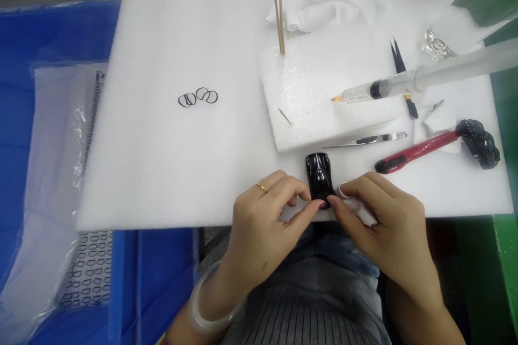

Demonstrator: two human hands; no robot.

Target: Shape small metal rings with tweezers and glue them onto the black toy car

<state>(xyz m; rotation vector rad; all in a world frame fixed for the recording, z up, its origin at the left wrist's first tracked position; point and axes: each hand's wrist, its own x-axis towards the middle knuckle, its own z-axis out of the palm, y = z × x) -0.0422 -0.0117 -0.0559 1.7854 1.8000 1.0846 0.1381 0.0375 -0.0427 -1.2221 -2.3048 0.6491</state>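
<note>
A small glossy black model car body lies at the front edge of the white foam sheet. My left hand pinches its near end between thumb and fingers, with a gold ring on one finger. From the other side, my right hand presses its thumb against the same end, close to the left thumb. White material shows under the right fingers; whether it is cloth or a finger cover I cannot tell. The part between the two thumbs is mostly hidden.
Thin black rings lie on the foam at left. Wooden-looking tweezers, a syringe, black tweezers, metal tweezers, a red cutter knife and another glossy black piece lie beyond. A blue bin stands left.
</note>
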